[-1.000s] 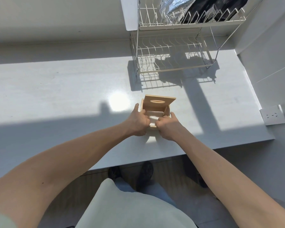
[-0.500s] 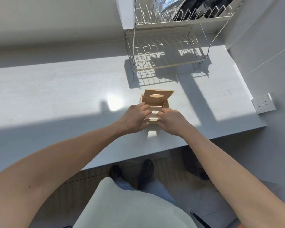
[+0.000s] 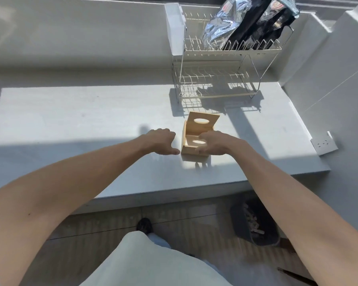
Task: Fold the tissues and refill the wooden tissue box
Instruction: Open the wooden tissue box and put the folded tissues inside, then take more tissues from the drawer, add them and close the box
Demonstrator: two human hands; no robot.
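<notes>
counter (image 3: 91, 112) white, sunlit; wire dish rack (image 3: 219, 79) behind wooden tissue box (image 3: 196, 137).

Single head view, looks forward and steeply down from above the white counter (image 3: 91, 112). Both forearms enter from bottom corners; dish rack (image 3: 221, 73) at far top, floor along the lower edge.

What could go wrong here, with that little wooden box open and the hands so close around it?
The lid stands propped up above the wooden tissue box; a knock from the right hand, which grips the box's near right side, might drop it onto the fingers. The left hand hovers beside the box without holding it, so a one-sided pull may slide or tip it on the smooth counter.
</notes>
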